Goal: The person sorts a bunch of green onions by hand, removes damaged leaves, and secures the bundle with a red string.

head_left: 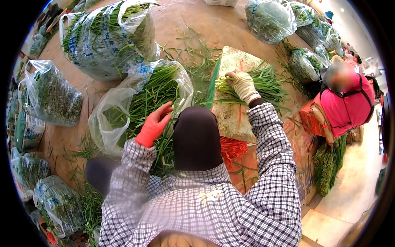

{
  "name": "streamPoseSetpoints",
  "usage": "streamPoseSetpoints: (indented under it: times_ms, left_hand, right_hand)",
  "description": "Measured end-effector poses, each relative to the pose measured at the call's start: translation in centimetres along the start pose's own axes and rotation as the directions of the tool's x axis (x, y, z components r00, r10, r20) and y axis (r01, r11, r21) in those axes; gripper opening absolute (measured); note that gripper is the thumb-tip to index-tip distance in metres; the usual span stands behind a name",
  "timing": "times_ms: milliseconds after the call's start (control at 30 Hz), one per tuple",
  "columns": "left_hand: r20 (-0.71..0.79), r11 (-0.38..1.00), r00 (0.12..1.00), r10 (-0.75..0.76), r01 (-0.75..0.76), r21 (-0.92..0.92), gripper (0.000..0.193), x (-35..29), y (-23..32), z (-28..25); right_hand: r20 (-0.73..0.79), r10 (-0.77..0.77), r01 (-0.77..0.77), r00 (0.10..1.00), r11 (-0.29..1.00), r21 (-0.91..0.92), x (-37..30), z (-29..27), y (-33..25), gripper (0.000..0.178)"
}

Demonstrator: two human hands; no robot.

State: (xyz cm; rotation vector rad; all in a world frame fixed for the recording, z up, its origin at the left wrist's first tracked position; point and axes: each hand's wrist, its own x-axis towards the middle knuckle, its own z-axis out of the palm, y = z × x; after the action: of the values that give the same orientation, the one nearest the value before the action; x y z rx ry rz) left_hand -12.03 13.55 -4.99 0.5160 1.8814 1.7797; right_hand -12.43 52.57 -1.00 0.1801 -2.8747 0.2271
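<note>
My right hand point(243, 84), in a pale knitted glove, is closed around the light-coloured ends of a bundle of long green chive-like stalks point(268, 85). The bundle lies crosswise on a worn, pale board point(233, 123), its thin green ends spreading right. A red tie point(240, 116) runs across the board and passes beneath the bundle. My left hand point(154, 126), gloved in red, is raised with fingers apart, holding nothing. Beside it, an opened clear plastic bag point(108, 131) holds loose green stalks point(153, 94). Red ties point(233, 149) hang in a bunch below the board's near edge.
A large stuffed bag point(98, 53) stands far left, with more filled bags point(53, 94) along the left side and others point(270, 22) at far right. A person in pink point(347, 101) sits at right, near bundled greens point(330, 164). Loose stalks point(193, 53) litter the floor.
</note>
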Motion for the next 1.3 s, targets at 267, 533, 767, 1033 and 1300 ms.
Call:
streamPoseSetpoints:
  times_ms: [267, 533, 767, 1033, 1300]
  left_hand:
    - [0.254, 0.987, 0.955, -0.153, 0.137, 0.079, 0.056, 10.4, -2.9, 4.9]
    - [0.459, 0.913, 0.873, -0.165, -0.040, 0.405, 0.051, 13.3, -3.5, 8.1]
    - [0.096, 0.988, 0.988, -0.121, 0.129, -0.081, 0.025, 4.5, 4.0, -0.7]
    - [0.263, 0.870, 0.926, -0.271, 0.119, 0.478, 0.019, -12.9, 7.9, -5.8]
    - [-0.163, 0.989, 0.985, 0.056, -0.077, -0.126, 0.018, -8.7, 5.4, -2.5]
  right_hand:
    - [0.026, 0.075, -0.075, 0.997, 0.997, 0.002, 0.7, -3.0, -2.4, 0.080]
    - [-0.507, 0.223, -0.146, 0.832, 0.971, 0.187, -7.3, -7.0, -2.3, 0.040]
    - [-0.400, 0.335, -0.208, 0.853, 0.922, 0.328, -10.7, -4.9, -2.4, 0.029]
    - [-0.337, 0.018, 0.137, 0.941, 0.892, 0.430, -1.9, -6.0, -10.2, 0.031]
    - [0.444, -0.169, -0.009, 0.880, 0.929, 0.371, -0.6, -1.3, -9.1, 0.042]
